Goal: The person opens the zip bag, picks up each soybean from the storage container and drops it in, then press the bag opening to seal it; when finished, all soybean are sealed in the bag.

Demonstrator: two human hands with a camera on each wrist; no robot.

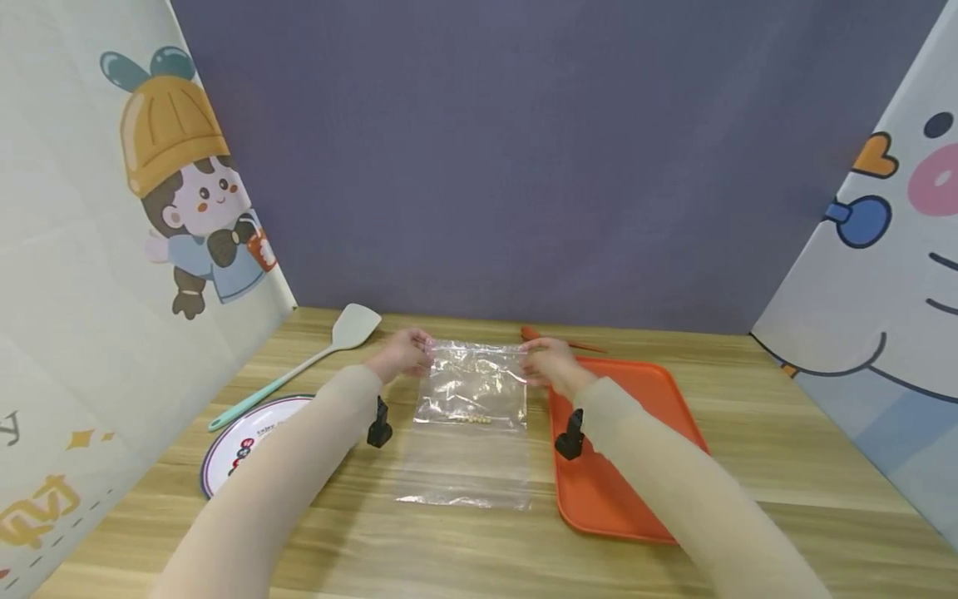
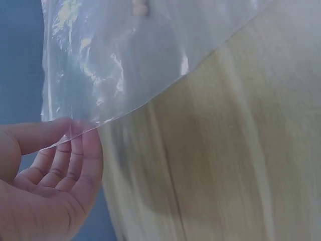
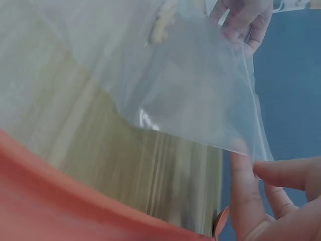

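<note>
A clear plastic zip bag (image 1: 471, 449) is stretched between both hands, its top edge raised and its lower part along the wooden table. Several small pale pieces (image 1: 476, 420) gather in a row inside the bag, across its middle. At the bag's top left corner my left hand (image 1: 407, 353) pinches the film; in the left wrist view the thumb and index finger (image 2: 92, 145) meet at the edge. My right hand (image 1: 552, 364) pinches the top right corner, thumb against index finger (image 3: 243, 186) in the right wrist view.
An orange tray (image 1: 624, 507) lies under the right forearm. On the left, a white plate (image 1: 224, 449) with a printed rim sits partly behind the left arm. A white spatula (image 1: 352, 329) with a mint handle lies beyond it. Behind the right hand is an orange-red spoon (image 1: 530, 333).
</note>
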